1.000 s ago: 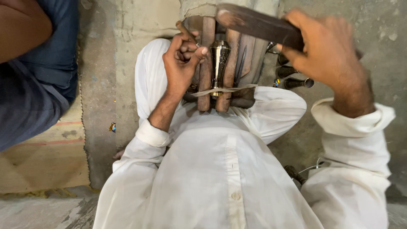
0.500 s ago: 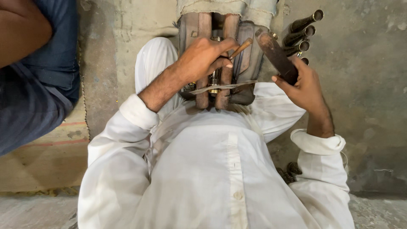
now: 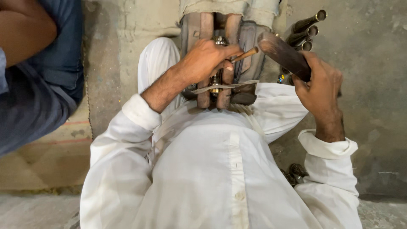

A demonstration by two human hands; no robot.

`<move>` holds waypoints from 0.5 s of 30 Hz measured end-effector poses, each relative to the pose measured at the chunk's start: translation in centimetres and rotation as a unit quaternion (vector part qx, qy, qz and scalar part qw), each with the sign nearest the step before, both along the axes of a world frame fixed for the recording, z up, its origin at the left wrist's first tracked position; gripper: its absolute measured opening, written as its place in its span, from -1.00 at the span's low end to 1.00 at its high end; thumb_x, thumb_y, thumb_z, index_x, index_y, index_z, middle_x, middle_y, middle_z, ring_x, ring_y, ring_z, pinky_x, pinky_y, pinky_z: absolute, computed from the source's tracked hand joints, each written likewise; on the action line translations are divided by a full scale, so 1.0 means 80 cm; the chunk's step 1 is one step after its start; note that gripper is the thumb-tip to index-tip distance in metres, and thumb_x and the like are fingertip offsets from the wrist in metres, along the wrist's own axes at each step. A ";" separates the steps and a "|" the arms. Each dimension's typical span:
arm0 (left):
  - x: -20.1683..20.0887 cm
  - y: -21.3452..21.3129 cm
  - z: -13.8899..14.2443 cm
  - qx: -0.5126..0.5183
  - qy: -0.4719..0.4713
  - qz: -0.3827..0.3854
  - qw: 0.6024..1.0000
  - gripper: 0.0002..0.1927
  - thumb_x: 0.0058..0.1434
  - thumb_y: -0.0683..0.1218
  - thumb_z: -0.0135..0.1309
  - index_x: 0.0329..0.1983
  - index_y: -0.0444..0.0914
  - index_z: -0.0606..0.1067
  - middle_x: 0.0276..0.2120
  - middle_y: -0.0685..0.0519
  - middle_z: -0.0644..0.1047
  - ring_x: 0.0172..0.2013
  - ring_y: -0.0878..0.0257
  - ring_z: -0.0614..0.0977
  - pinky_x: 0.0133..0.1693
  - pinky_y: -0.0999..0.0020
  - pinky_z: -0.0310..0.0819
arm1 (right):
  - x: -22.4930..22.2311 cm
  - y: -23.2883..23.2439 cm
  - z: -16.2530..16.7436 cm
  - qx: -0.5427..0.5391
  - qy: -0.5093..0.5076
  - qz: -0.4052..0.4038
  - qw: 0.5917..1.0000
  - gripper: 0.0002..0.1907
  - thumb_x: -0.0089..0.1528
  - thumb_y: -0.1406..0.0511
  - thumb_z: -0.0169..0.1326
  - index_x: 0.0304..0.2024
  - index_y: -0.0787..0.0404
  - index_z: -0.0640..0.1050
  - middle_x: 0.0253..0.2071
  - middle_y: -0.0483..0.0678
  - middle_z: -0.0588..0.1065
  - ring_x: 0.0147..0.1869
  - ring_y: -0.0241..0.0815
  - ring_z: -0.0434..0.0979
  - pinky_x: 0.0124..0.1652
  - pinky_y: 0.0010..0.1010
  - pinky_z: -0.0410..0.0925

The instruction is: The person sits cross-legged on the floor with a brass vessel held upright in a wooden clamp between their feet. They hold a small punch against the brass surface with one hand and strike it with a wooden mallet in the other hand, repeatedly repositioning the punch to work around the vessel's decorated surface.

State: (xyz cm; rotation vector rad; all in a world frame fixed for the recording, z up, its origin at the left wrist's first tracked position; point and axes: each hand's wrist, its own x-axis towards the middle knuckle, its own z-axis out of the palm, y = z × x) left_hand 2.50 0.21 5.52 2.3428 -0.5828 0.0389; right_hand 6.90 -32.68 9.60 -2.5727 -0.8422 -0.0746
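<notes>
nearest to me is my own white shirt (image 3: 203,169), its button strip running down the middle and both cuffs rolled at the wrists. just beyond the shirt, between my knees, stands the wooden clamp (image 3: 216,63), a block of upright reddish slats with a pale strip of metal lying across its near end. my left hand (image 3: 205,59) lies on top of the clamp, fingers curled tight around a thin punch (image 3: 243,55) with a wooden-coloured shaft that sticks out to the right of my knuckles; under the hand, between the clamp's slats, a small brass-coloured piece (image 3: 217,78) shows, ribbed and shiny, partly hidden by my fingers. to the right of the clamp my right hand (image 3: 318,82) is clenched around the handle end of a dark wooden mallet (image 3: 282,53), whose flat, worn head hangs just beside the punch's tip, tilted toward the clamp; i cannot tell whether they touch. further right of the clamp, beyond the mallet, a bundle of dark metal tubes (image 3: 307,29) lies on the grey concrete floor (image 3: 373,85), open ends pointing up and away. on the far side of the clamp a fold of coarse pale cloth (image 3: 229,8) covers its top. well left of the clamp, another person's blue sleeve (image 3: 38,93) fills the edge.
</notes>
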 end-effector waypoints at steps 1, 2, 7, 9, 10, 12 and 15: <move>0.000 0.000 0.000 -0.006 0.011 0.002 1.000 -0.67 0.29 0.00 0.25 0.04 -0.20 0.49 -0.53 -0.05 0.59 -0.47 -0.02 0.66 -0.39 0.05 0.47 | 0.000 0.001 0.000 0.015 -0.013 0.010 1.000 -0.63 0.34 0.35 0.31 0.15 0.25 0.51 -0.18 0.18 0.57 -0.09 0.26 0.59 -0.09 -0.05 0.39; -0.004 0.002 -0.001 -0.013 0.024 0.010 1.000 -0.69 0.30 -0.02 0.24 0.04 -0.20 0.49 -0.53 -0.05 0.59 -0.49 0.01 0.66 -0.41 0.07 0.48 | -0.001 0.002 0.001 0.002 -0.016 0.024 1.000 -0.61 0.31 0.37 0.29 0.16 0.24 0.51 -0.15 0.18 0.58 -0.08 0.24 0.59 -0.07 -0.06 0.40; -0.010 0.006 -0.004 -0.067 -0.014 0.014 0.998 -0.67 0.27 -0.04 0.25 0.03 -0.21 0.47 -0.46 -0.01 0.63 -0.47 0.06 0.68 -0.42 0.13 0.50 | 0.005 0.007 0.016 -0.004 -0.025 0.033 0.999 -0.60 0.23 0.44 0.28 0.11 0.24 0.54 -0.13 0.15 0.58 -0.07 0.22 0.58 -0.04 -0.09 0.39; -0.016 0.005 -0.006 -0.086 -0.022 0.030 0.996 -0.66 0.27 -0.05 0.25 0.05 -0.22 0.47 -0.42 -0.03 0.64 -0.44 0.04 0.69 -0.42 0.14 0.51 | 0.011 0.009 0.029 -0.030 -0.013 0.052 0.998 -0.61 0.23 0.44 0.28 0.10 0.26 0.53 -0.13 0.15 0.58 -0.08 0.19 0.60 -0.04 -0.10 0.40; -0.019 0.005 -0.006 -0.076 -0.005 0.042 0.996 -0.67 0.28 -0.05 0.25 0.04 -0.21 0.47 -0.42 -0.03 0.64 -0.42 0.05 0.70 -0.40 0.14 0.52 | 0.013 0.013 0.033 -0.042 -0.006 0.063 0.997 -0.62 0.24 0.43 0.28 0.10 0.26 0.53 -0.12 0.15 0.58 -0.08 0.17 0.61 -0.05 -0.11 0.40; -0.019 0.004 -0.006 -0.054 0.020 0.051 0.997 -0.70 0.30 -0.07 0.23 0.04 -0.20 0.47 -0.40 -0.02 0.66 -0.38 0.06 0.72 -0.38 0.15 0.55 | 0.014 0.021 0.039 -0.029 -0.044 0.066 0.996 -0.60 0.21 0.46 0.26 0.11 0.26 0.52 -0.12 0.14 0.58 -0.07 0.16 0.61 -0.06 -0.16 0.40; -0.021 0.004 -0.008 -0.077 -0.008 0.061 0.995 -0.64 0.28 -0.06 0.27 0.08 -0.24 0.48 -0.34 -0.06 0.67 -0.35 -0.02 0.70 -0.38 0.12 0.53 | 0.020 0.025 0.047 0.026 0.084 -0.044 0.995 -0.61 0.24 0.38 0.26 0.11 0.23 0.48 -0.24 0.09 0.55 -0.25 0.15 0.55 -0.22 -0.15 0.37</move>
